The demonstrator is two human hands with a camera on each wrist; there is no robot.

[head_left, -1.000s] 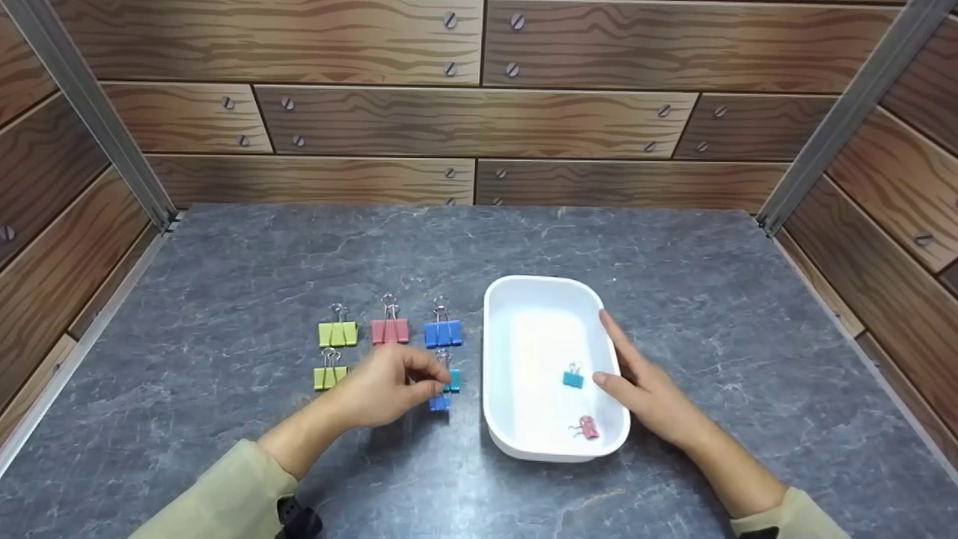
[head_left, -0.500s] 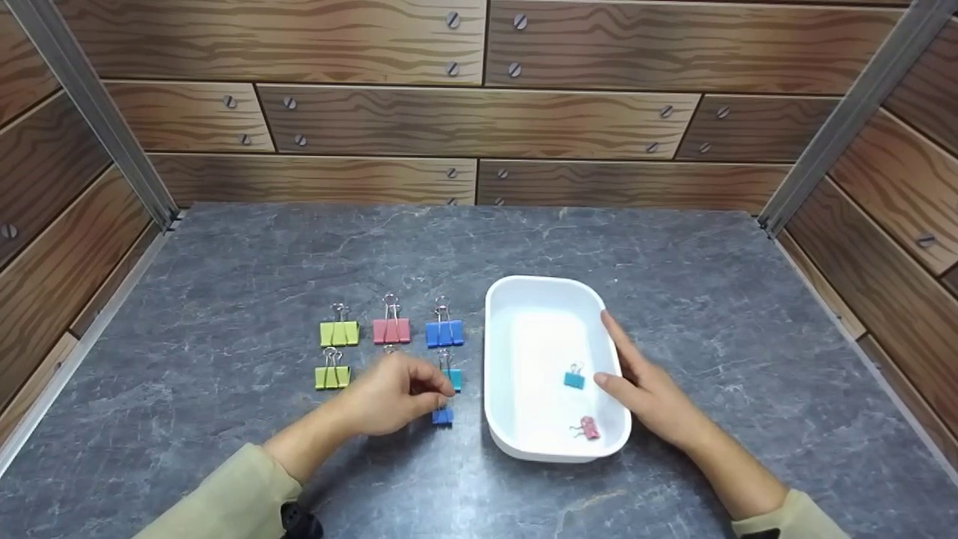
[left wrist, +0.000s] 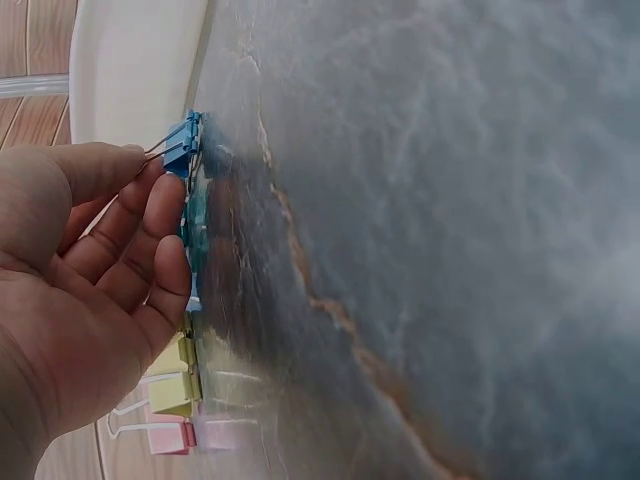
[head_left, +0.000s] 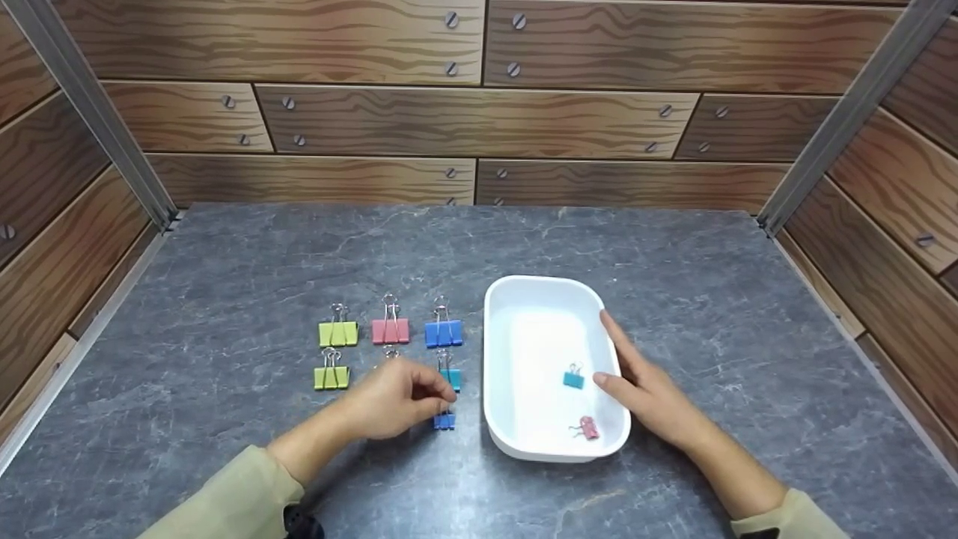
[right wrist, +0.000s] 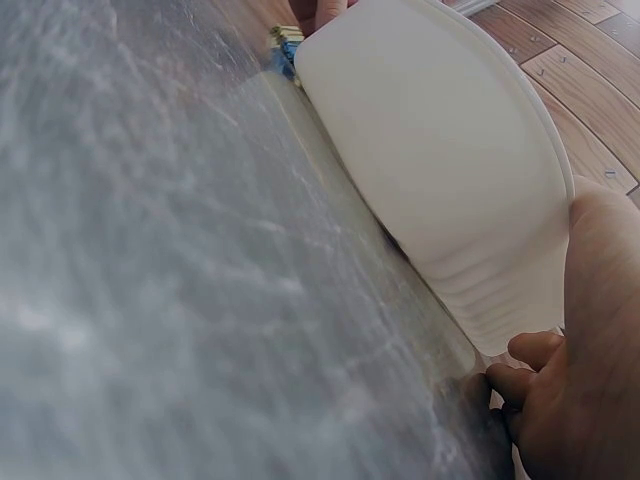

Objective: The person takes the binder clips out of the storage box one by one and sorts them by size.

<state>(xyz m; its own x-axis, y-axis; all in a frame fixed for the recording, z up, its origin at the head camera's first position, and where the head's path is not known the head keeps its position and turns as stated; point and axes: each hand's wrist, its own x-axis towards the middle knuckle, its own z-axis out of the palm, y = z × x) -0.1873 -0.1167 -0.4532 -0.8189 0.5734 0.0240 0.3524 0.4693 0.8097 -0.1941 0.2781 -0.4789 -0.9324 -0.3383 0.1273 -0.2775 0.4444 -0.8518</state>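
My left hand pinches the wire handles of a small blue binder clip, whose body is at the tabletop. In the left wrist view, thumb and forefinger hold the handles of that blue clip. Just behind it lies a teal binder clip, partly covered by the fingers. My right hand grips the right wall of a white plastic tub, thumb over the rim and fingers along the outside. Inside the tub lie a small teal clip and a small pink clip.
Left of the tub, larger clips stand in rows: yellow-green, pink and blue. Another yellow-green clip sits nearer. My left hand hides most of one clip, leaving its handles showing. Wood-patterned walls enclose the table.
My left hand has brought the small blue clip a little toward me and down, in front of the teal clip. My right hand and the tub have stayed in place.
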